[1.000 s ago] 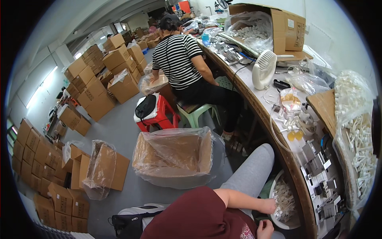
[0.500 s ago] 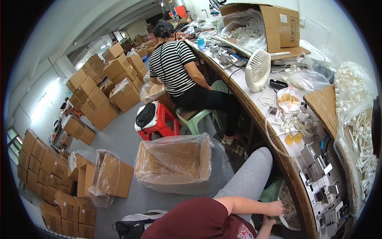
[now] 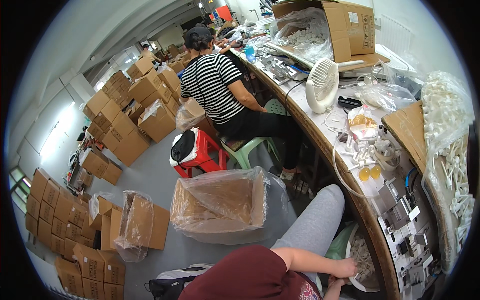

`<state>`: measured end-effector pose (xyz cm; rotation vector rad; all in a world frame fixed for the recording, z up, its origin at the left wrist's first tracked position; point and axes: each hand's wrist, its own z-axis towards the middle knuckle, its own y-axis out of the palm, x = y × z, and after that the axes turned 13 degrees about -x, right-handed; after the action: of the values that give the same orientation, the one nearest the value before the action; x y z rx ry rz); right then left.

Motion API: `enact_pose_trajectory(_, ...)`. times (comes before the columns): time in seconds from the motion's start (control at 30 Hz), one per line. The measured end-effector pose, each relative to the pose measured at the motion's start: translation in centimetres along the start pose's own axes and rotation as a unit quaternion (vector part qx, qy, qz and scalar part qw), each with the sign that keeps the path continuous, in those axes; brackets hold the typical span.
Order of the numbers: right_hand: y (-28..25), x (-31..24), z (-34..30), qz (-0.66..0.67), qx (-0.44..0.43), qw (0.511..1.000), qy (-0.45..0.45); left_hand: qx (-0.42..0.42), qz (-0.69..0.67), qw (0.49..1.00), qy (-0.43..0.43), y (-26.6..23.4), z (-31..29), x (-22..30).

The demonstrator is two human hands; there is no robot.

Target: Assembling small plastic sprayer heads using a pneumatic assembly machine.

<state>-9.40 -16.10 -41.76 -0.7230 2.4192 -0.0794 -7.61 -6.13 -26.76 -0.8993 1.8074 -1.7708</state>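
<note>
A round white bucket [image 3: 370, 288] stands below the table's front edge at the lower right. Small white plastic parts [image 3: 363, 258] fill what shows of its inside. My left hand [image 3: 345, 268] is closed at the bucket's near left rim, its fingers curled over the edge. Just below it is my right hand [image 3: 336, 284], close against the outside of the rim. Its fingers are mostly hidden, so their grip does not show.
Metal fixtures [image 3: 407, 240] line the table beside a white fan [image 3: 323, 86] and loose white parts [image 3: 361, 152]. A plastic-lined carton [image 3: 220, 205] stands left of my knee. A person in a striped shirt [image 3: 212, 87] sits ahead. Stacked cartons [image 3: 117, 132] fill the left.
My left hand has moved slightly down and my right hand has lowered too. More of the bucket's rim and of the white parts inside shows. The seated person has leaned slightly left.
</note>
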Motion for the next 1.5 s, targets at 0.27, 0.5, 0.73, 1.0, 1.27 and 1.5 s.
enact_pose_trajectory(0.27,2.8,-1.3,-4.2,-0.350,-0.049,0.929,-0.109,0.058,-0.078,0.994,0.050,4.7,0.3,-1.3)
enact_pose_trajectory(0.5,3.9,-2.3,-7.4,-0.447,-0.094,0.865,-0.207,0.010,-0.086,0.993,0.082,3.5,-0.1,-1.9)
enact_pose_trajectory(0.73,3.6,-5.7,-12.1,-0.457,-0.064,0.865,-0.199,-0.005,-0.085,0.994,0.074,3.2,0.1,-1.9)
enact_pose_trajectory(1.0,1.3,-5.5,-20.1,-0.226,-0.077,0.945,-0.223,-0.028,-0.043,0.997,0.061,1.7,-0.4,-2.0)
enact_pose_trajectory(1.27,2.8,-4.0,-19.4,-0.244,-0.055,0.925,-0.286,0.017,-0.055,0.995,0.076,2.6,0.0,-1.6)
enact_pose_trajectory(1.5,3.3,-5.4,-19.8,-0.298,-0.068,0.916,-0.259,0.004,-0.049,0.997,0.061,2.6,-1.0,-1.7)
